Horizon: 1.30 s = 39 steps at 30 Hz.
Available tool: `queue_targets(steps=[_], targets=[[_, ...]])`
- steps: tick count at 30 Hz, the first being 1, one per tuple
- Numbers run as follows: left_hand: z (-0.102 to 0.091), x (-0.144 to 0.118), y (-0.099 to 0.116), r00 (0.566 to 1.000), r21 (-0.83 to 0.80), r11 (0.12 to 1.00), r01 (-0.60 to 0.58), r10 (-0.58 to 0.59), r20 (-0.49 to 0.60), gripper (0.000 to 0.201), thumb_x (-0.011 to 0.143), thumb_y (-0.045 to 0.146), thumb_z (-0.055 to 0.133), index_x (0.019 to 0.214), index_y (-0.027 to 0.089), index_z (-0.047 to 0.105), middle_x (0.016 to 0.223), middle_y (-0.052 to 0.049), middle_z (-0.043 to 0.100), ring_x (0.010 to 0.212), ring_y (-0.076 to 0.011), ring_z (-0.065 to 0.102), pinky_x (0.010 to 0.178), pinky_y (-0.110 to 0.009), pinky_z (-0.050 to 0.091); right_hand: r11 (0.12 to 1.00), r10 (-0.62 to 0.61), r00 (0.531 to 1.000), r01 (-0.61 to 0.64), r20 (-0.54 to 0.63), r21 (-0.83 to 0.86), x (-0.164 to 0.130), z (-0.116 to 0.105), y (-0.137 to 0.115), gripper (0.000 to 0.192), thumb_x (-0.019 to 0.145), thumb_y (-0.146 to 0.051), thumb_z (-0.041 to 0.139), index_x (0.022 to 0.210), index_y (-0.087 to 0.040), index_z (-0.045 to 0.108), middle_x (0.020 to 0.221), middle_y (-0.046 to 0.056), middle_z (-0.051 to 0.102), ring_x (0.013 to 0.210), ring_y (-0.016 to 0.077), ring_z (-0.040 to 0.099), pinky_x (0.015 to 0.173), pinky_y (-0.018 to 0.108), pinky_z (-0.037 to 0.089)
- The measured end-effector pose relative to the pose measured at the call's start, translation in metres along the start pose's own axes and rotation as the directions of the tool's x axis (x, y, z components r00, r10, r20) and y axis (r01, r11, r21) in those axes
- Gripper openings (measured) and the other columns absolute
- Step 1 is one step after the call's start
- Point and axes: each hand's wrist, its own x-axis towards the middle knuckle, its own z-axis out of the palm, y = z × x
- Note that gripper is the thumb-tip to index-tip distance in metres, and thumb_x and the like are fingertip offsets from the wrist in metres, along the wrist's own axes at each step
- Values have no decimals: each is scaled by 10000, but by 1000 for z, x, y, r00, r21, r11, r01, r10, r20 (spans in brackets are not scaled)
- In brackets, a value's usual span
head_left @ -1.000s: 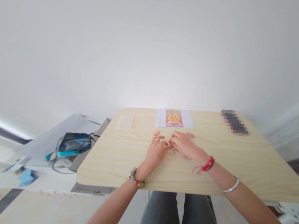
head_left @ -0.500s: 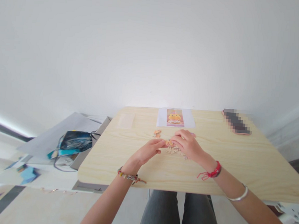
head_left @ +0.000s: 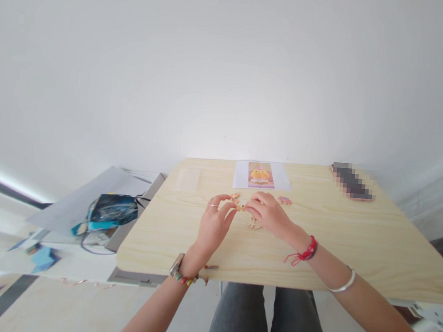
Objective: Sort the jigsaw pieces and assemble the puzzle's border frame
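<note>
My left hand (head_left: 215, 224) and my right hand (head_left: 267, 213) meet above the middle of a light wooden table (head_left: 372, 249). Between their fingertips they pinch a small orange puzzle piece (head_left: 240, 207), held just above the tabletop. A small heap of pale loose puzzle pieces (head_left: 254, 222) lies under my right hand. A few joined orange pieces (head_left: 235, 195) lie just beyond my left fingers, and a pink piece (head_left: 284, 200) lies to the right. A reference picture of a yellow figure on white paper (head_left: 261, 175) lies at the far edge.
A pixelated dark flat object (head_left: 350, 182) lies at the table's far right corner. A pale translucent sheet (head_left: 187, 179) lies at the far left. Left of the table stands a lower surface with a dark blue bag (head_left: 110, 209), cables and papers. My knees show below the near edge.
Both hands lifted off the table's pieces and came together; my left hand turned upright and shifted slightly left, and the orange piece now sits pinched between both hands' fingertips.
</note>
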Motion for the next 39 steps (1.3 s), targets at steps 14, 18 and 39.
queue_targets(steps=[14, 18, 39], targets=[[22, 29, -59, 969, 243, 970, 19, -78, 234, 131, 798, 135, 542, 731, 184, 644, 965, -83, 576, 987, -232, 535, 840, -371, 482, 982, 127, 909, -59, 396, -181, 53, 53, 19, 160, 851, -173, 521, 783, -110, 651, 799, 68, 570, 712, 139, 504, 649, 256, 344], [29, 30, -64, 954, 228, 974, 2, -70, 292, 125, 807, 128, 529, 771, 167, 642, 952, -94, 581, 1010, -237, 527, 858, -381, 477, 976, 155, 897, -73, 413, -207, 50, 58, 23, 185, 859, -157, 497, 773, -106, 653, 797, 75, 574, 690, 141, 498, 625, 256, 343], [37, -12, 12, 957, 77, 997, -17, -7, 291, 112, 699, 199, 697, 779, 172, 624, 1103, -109, 530, 1086, -274, 504, 876, -427, 491, 980, 157, 920, -191, 358, 61, -30, -6, 11, 166, 782, -72, 548, 860, -155, 669, 938, 80, 578, 876, 171, 556, 800, 309, 429]])
